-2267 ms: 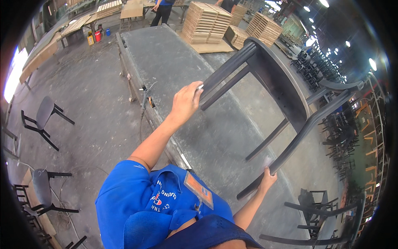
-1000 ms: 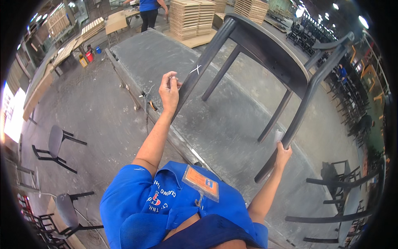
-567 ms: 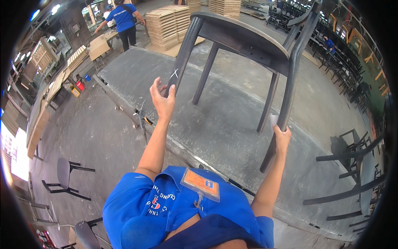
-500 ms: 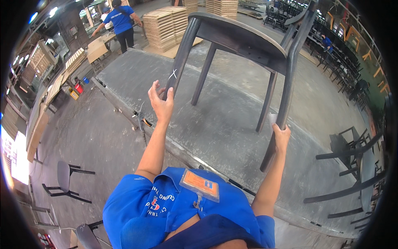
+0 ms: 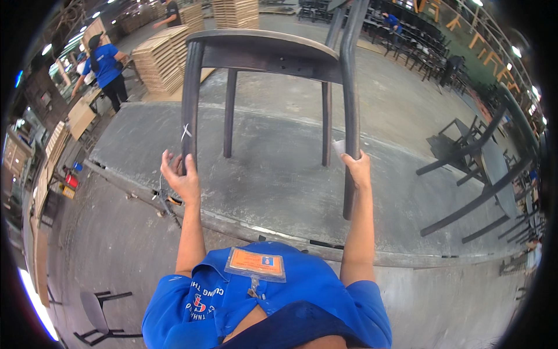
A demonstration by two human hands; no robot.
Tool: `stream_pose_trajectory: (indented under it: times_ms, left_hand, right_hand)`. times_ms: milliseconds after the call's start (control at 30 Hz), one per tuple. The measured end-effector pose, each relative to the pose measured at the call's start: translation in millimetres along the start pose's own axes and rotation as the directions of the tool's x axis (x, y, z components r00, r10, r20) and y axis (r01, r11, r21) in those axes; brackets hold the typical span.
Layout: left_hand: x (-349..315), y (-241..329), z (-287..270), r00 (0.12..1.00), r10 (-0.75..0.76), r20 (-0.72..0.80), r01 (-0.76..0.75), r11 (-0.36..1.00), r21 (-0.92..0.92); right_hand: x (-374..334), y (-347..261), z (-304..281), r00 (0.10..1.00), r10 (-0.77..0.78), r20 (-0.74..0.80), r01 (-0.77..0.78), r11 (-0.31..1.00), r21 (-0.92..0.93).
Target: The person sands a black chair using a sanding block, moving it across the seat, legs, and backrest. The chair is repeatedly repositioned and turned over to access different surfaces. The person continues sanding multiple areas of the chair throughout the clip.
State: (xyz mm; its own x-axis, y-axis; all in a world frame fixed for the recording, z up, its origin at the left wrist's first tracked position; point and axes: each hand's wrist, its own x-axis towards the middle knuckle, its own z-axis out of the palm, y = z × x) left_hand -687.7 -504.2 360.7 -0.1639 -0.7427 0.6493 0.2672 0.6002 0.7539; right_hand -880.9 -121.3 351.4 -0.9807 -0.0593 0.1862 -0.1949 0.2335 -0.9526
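Note:
A dark wooden chair (image 5: 273, 65) stands in front of me over a wide grey work surface (image 5: 273, 192), its seat edge facing me. My left hand (image 5: 185, 180) curls loosely round its left near leg (image 5: 190, 104), thumb on the near side; a white cross mark shows on that leg above my fingers. My right hand (image 5: 358, 170) is closed round the right near leg (image 5: 350, 116), low down. A small white sheet (image 5: 339, 146) sticks out beside my right fingers, pressed near the leg. The lower end of the left leg is hidden by my hand.
More dark chairs stand at the right (image 5: 494, 174) and a chair lies low at the left (image 5: 96, 311). A tool with a cord (image 5: 170, 200) hangs by the surface's near edge. Stacked wooden panels (image 5: 163, 61) and a person in blue (image 5: 106, 67) are behind.
The view has turned, so the chair appears farther left and squarer to me. Both hands stay at the same two legs.

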Motion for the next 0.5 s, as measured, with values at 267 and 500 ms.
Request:
stream_pose_trajectory:
  times_ms: [267, 500]
  left_hand:
    - [4, -5, -19, 0.999, -0.048, -0.007, 0.049, 0.988, 0.146]
    - [70, -27, -27, 0.99, -0.018, -0.14, 0.041, 0.987, 0.158]
  right_hand:
    - [-32, -4, 4, 0.996, 0.028, -0.081, -0.029, 0.999, -0.016]
    - [-99, -30, 48, 0.978, 0.099, -0.185, -0.1, 0.995, 0.001]
